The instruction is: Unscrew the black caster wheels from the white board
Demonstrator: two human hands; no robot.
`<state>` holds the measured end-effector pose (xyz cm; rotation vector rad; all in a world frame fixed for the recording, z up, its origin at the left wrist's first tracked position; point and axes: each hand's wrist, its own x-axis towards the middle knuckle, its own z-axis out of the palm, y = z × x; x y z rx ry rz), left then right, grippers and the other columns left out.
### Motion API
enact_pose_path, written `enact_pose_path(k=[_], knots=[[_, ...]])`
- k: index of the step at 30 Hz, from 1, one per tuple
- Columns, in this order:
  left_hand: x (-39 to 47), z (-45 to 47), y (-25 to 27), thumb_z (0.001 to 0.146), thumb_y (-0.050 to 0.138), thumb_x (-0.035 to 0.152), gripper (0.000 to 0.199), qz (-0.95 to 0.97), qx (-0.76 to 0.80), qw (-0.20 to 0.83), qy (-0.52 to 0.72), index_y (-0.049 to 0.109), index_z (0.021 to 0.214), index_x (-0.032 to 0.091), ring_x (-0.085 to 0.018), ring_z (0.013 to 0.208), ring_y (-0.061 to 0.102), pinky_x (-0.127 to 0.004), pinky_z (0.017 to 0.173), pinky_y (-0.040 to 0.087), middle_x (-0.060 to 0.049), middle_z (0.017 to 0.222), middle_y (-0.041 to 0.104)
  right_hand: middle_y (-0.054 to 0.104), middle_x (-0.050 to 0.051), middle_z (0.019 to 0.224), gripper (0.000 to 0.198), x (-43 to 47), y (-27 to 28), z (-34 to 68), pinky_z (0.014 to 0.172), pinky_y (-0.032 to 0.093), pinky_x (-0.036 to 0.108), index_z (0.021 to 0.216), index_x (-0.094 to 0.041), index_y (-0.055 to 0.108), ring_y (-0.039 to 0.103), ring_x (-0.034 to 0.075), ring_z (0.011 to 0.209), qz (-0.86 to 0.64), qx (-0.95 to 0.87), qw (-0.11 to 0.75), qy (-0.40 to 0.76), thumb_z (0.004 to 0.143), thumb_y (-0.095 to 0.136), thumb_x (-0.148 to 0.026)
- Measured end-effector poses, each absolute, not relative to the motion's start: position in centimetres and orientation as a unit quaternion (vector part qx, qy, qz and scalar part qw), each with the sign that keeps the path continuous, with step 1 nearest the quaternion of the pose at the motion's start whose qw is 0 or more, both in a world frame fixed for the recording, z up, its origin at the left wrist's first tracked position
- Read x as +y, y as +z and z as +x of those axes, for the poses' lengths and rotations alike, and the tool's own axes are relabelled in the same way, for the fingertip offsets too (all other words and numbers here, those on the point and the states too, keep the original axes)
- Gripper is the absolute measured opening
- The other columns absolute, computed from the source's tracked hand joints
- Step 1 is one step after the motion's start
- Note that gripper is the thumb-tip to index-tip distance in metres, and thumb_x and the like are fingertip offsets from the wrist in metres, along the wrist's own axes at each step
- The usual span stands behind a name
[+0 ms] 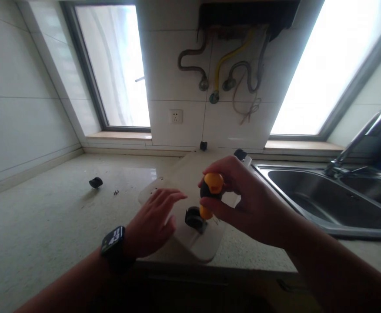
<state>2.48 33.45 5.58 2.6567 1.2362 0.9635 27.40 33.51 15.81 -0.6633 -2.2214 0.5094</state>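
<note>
Because the base (206, 250) lies wheels-up, its near wheel (194, 217) can be worked from above

While the right hand (254, 204) holds the yellow-and-black driver (213, 182) beside the near wheel, its thumb and fingers pinch the handle from two sides. The driver stands roughly upright, presumably so its tip can bear down at the wheel's mount; the handle and hand hide the tip, so contact cannot be told.

The left hand (153, 217) grasps nothing. Its fingers are stretched out and slightly parted over the left side of the base, likely to keep the base from turning, though whether the palm presses down is unclear.

The base reaches from the front edge of the tabletop (63, 226) towards the back edge, its near end at the front edge, which seems to bring this wheel within easy reach. Two far wheels (203, 146) point upward near the back edge.

Towards the left edge, a loose wheel (95, 182) lies with a few screws (116, 192) just beside it, apparently set well apart from the base to leave both hands room.
</note>
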Motion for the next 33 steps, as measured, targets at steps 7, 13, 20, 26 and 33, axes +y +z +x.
enact_pose_path(k=[7, 13, 20, 26, 33], knots=[[34.1, 7.5, 7.9, 0.099, 0.056, 0.029, 0.024, 0.836, 0.305, 0.257, 0.377, 0.064, 0.121, 0.022, -0.022, 0.107, 0.063, -0.041, 0.099, 0.050, -0.008, 0.116, 0.069, 0.060, 0.002, 0.099, 0.026, 33.5, 16.7, 27.2, 0.071, 0.056, 0.032, 0.117, -0.025, 0.045, 0.062, 0.015, 0.082, -0.299, -0.843, 0.417, 0.162, 0.095, 0.058, -0.028], [35.1, 8.1, 7.1, 0.098, 0.061, 0.025, 0.018, 0.830, 0.293, 0.265, 0.393, 0.075, 0.108, 0.023, -0.022, 0.108, 0.066, -0.040, 0.099, 0.050, -0.006, 0.111, 0.075, 0.058, -0.001, 0.085, 0.033, 33.9, 17.5, 26.8, 0.063, 0.054, 0.028, 0.092, -0.022, 0.056, 0.059, 0.013, 0.072, -0.330, -0.816, 0.438, 0.182, 0.083, 0.076, -0.046], [35.0, 8.1, 6.3, 0.093, 0.069, 0.032, 0.014, 0.784, 0.335, 0.288, 0.436, 0.079, 0.098, 0.023, -0.022, 0.103, 0.067, -0.039, 0.093, 0.055, -0.008, 0.110, 0.072, 0.067, -0.001, 0.086, 0.036, 33.5, 17.9, 26.1, 0.059, 0.058, 0.028, 0.095, -0.021, 0.063, 0.069, 0.015, 0.070, -0.332, -0.784, 0.467, 0.238, 0.074, 0.085, -0.038], [34.9, 8.5, 6.3, 0.088, 0.075, 0.031, 0.010, 0.761, 0.370, 0.266, 0.461, 0.078, 0.089, 0.022, -0.022, 0.099, 0.067, -0.037, 0.089, 0.055, -0.006, 0.104, 0.072, 0.071, 0.005, 0.114, 0.037, 33.9, 18.3, 26.7, 0.079, 0.060, 0.033, 0.129, -0.026, 0.059, 0.071, 0.018, 0.096, -0.288, -0.826, 0.396, 0.280, 0.092, 0.063, -0.027], [34.5, 9.1, 5.8, 0.085, 0.077, 0.033, 0.010, 0.740, 0.408, 0.219, 0.488, 0.077, 0.086, 0.023, -0.019, 0.091, 0.067, -0.039, 0.090, 0.054, -0.003, 0.097, 0.071, 0.066, 0.005, 0.105, 0.018, 33.5, 19.6, 26.3, 0.070, 0.051, 0.032, 0.106, -0.022, 0.062, 0.062, 0.017, 0.086, -0.379, -0.852, 0.345, 0.105, 0.094, 0.058, -0.036]])
